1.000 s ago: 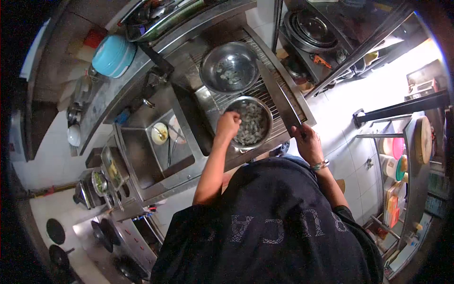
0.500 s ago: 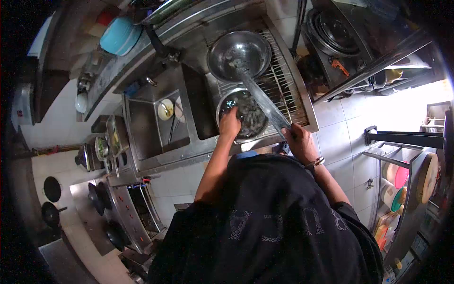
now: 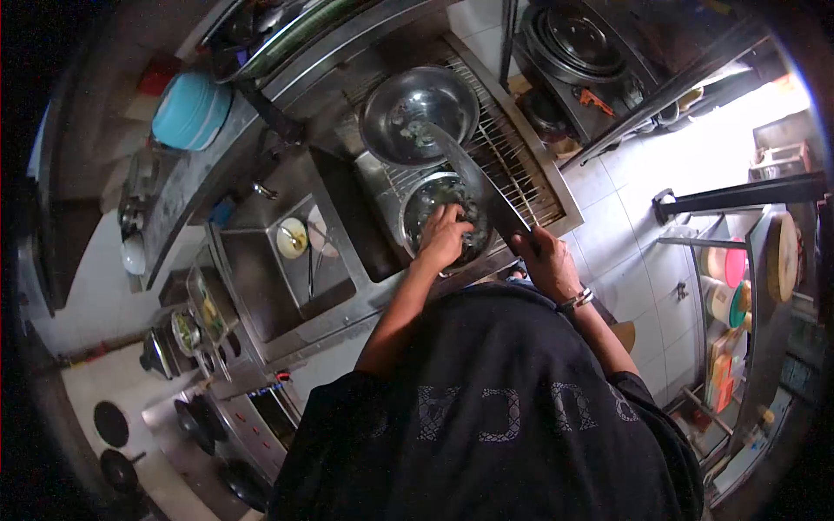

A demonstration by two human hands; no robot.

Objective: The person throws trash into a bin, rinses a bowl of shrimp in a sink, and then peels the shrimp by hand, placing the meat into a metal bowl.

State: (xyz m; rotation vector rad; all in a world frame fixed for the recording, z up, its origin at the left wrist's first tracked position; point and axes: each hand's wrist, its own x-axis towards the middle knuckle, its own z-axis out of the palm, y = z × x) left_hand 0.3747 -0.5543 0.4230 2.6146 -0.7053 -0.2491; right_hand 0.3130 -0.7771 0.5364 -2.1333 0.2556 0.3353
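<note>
A metal bowl (image 3: 405,217) of wet, dark greyish pieces stands at the sink's right, close to my body. Into it reaches my left hand (image 3: 445,236), its fingers bent down among the pieces; what they hold is hidden. My right hand (image 3: 549,260), with a bracelet at the wrist, is closed round the near end of a long metal utensil (image 3: 478,184) with a broad, flat shaft. It slants across the near bowl, and its far end lies inside a second, larger metal bowl (image 3: 378,113). A few pale bits show there.
Both bowls rest on a slatted metal rack (image 3: 512,156). Left of them is a steel sink (image 3: 261,286) with a yellowish-white bowl (image 3: 292,238) in it. A blue container (image 3: 191,111) sits on the ledge behind. Stacked pans (image 3: 578,48) and a shelf rack (image 3: 754,295) stand right.
My left hand has shifted right and deeper over the near bowl's contents, from its left side. My right hand keeps its grip on the utensil. The whole view has turned slightly.
</note>
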